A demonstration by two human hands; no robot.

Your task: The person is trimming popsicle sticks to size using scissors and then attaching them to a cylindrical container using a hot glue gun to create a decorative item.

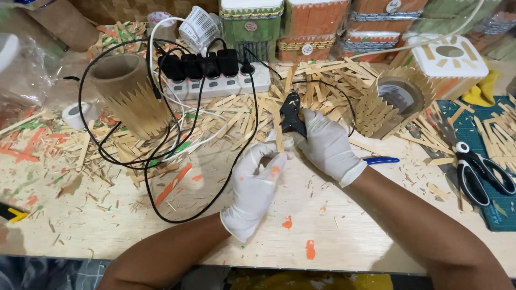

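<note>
A cardboard tube [126, 88] clad in wooden strips stands at the left of the surface [333, 236], beside a white power strip [220, 83]. The left hand [253, 185], gloved in white, pinches 1 thin wooden stick [278, 129] upright at centre. The right hand [327, 146], also gloved, is closed around a black glue gun [291, 114], its nozzle at the stick. Black-handled scissors [481, 171] lie at far right.
</note>
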